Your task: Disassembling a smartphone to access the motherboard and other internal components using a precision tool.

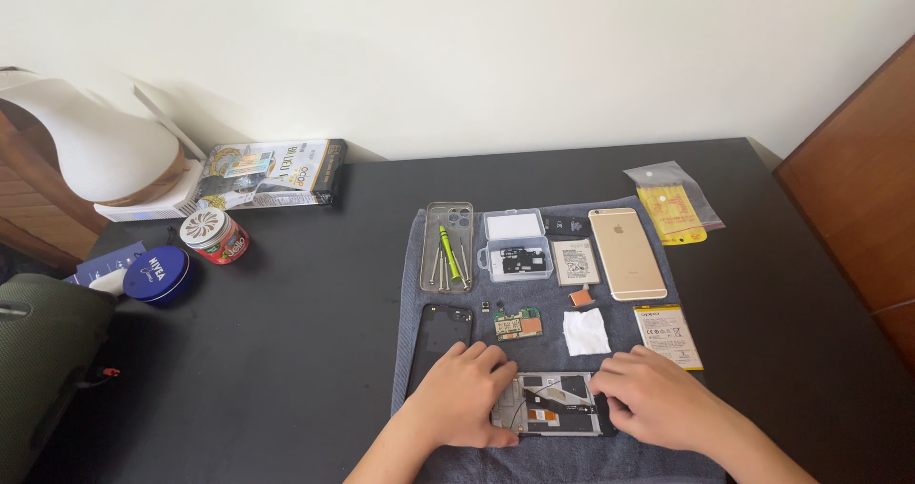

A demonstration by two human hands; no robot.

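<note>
Both my hands rest on an opened phone body (551, 404) lying on a grey towel (410, 246) at the near edge of a black table (286, 293). My left hand (464, 394) presses on its left end, fingers curled over the frame. My right hand (656, 398) covers its right end, fingertips on the edge. Just beyond lie a black phone frame (441, 336), a small green circuit board (518, 325) and a white wipe (585, 332).
Farther back on the towel are a clear case with screwdrivers (447, 247), a clear parts box (516, 246), a gold phone (626, 252), two batteries (576, 261) (667, 334) and a yellow bag (675, 206). At left stand a blue tin (157, 273), a round jar (215, 235) and a printed box (272, 171).
</note>
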